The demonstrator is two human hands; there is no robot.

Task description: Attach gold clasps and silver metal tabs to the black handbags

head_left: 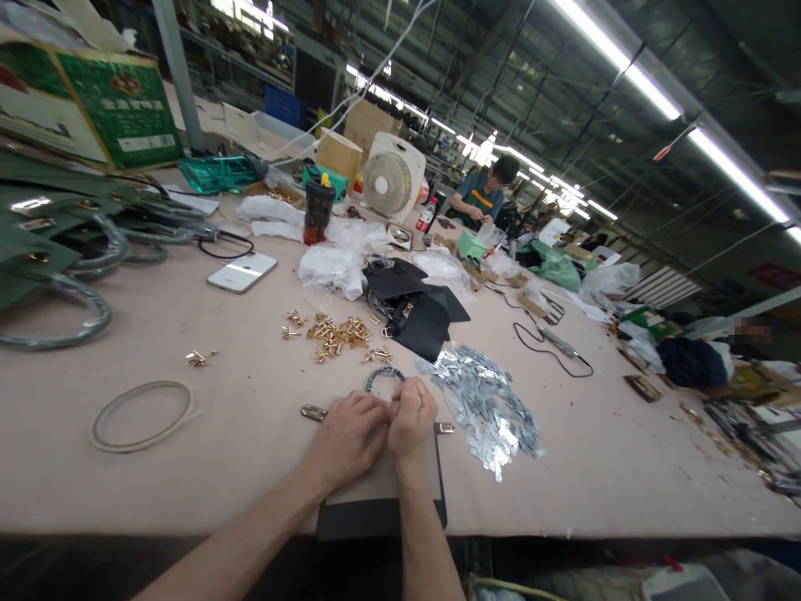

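Flat in front of me lies a black bag panel [360, 522] with a grey-brown inner face, close to the table's front edge. My left hand [354, 430] rests on its upper part, fingers curled in toward the centre. Pressed up against it, my right hand [411, 417] is closed in a pinch. Whatever sits between the fingertips is hidden. Just beyond them a wrapped black loop handle [384, 373] sticks up. Metal-fitted tabs show at the left [313, 412] and right [445, 428] of the panel.
Gold-coloured fittings [341, 332] lie piled beyond my hands, silver metal plates [481, 409] to the right. Black bag parts [416, 309], a phone [243, 273], a tape roll [143, 416], green bags [37, 242], a fan [391, 179] and a corded tool [556, 340] surround them. A person [481, 196] works farther back.
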